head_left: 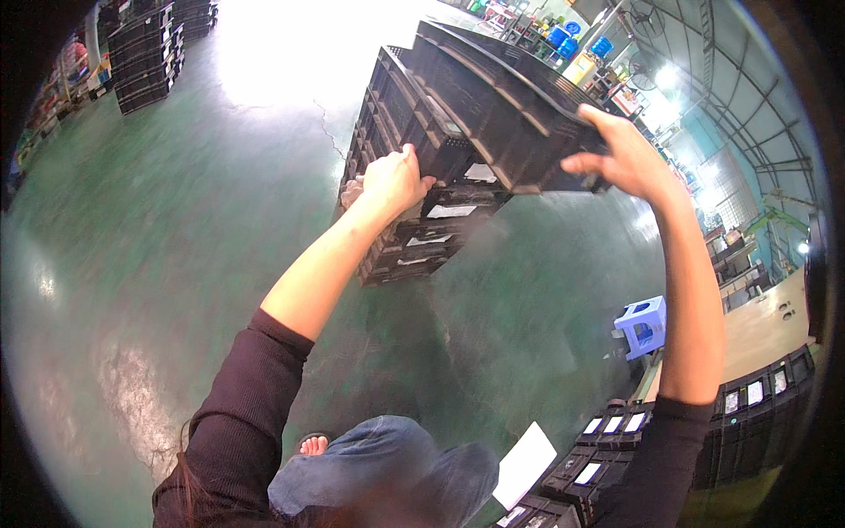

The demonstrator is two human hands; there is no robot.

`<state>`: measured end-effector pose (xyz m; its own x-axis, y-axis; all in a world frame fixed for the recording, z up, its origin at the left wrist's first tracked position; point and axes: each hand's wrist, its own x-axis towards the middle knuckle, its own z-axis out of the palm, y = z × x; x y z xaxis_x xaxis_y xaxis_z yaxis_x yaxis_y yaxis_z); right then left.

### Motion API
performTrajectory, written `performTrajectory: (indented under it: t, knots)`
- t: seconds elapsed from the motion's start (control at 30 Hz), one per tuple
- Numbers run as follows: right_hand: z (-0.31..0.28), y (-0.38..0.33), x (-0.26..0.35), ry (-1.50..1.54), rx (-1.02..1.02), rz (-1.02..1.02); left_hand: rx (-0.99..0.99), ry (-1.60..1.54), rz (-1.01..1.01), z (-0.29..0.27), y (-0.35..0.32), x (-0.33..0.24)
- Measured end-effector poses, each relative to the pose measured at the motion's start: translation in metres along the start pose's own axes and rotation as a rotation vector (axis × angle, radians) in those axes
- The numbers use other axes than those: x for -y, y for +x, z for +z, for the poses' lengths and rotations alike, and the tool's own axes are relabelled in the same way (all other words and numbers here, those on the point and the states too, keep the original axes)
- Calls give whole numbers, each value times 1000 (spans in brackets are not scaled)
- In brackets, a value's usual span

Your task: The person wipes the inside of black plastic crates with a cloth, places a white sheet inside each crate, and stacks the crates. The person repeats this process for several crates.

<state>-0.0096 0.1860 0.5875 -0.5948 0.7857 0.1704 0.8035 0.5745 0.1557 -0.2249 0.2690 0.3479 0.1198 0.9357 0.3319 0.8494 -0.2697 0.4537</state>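
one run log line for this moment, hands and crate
left hand: grips black crate edge | right hand: on crate's right rim | crate: tilted, above crate stack | floor: green

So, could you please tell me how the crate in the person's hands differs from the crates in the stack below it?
The held crate is tilted and lifted, gripped by the left hand and the right hand; the stacked crates lie level on the green floor. The stacked crates show white labels facing the camera; the held crate shows its ribbed side. Both are dark plastic.
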Motion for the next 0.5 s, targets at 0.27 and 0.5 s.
performTrajectory:
  t: [0.27,0.5]
  knots:
    - [27,78,-14,-92,7,43,57,-70,7,2,2,7]
    - [39,70,-19,31,1,106,37,-184,-12,7,0,11]
